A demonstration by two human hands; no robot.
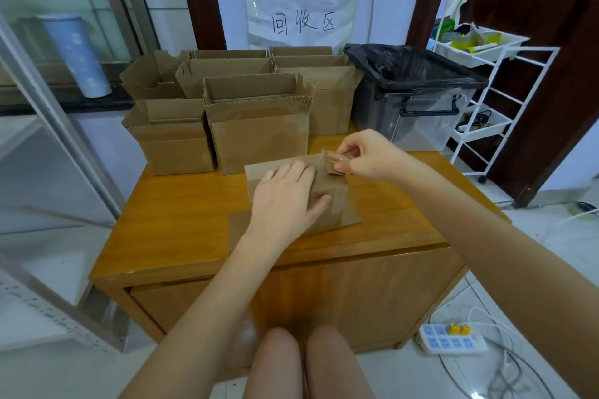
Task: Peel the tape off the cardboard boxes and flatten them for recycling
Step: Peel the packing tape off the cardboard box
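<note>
A small brown cardboard box (337, 201) stands near the middle of the wooden table (181, 223), its flaps spread on the tabletop. My left hand (287, 201) lies flat on top of the box, fingers straight, pressing it down. At the box's far right corner my right hand (366, 154) pinches a strip of tape (335, 160) that curls up off the cardboard. Behind them stand several open cardboard boxes (259, 129) in rows at the back of the table.
A clear plastic bin with a black bag liner (411, 97) sits at the table's back right. A white wire trolley (486, 100) stands to the right. On the floor at the right lies a power strip (452, 338) with cables. My knees show below the table's front.
</note>
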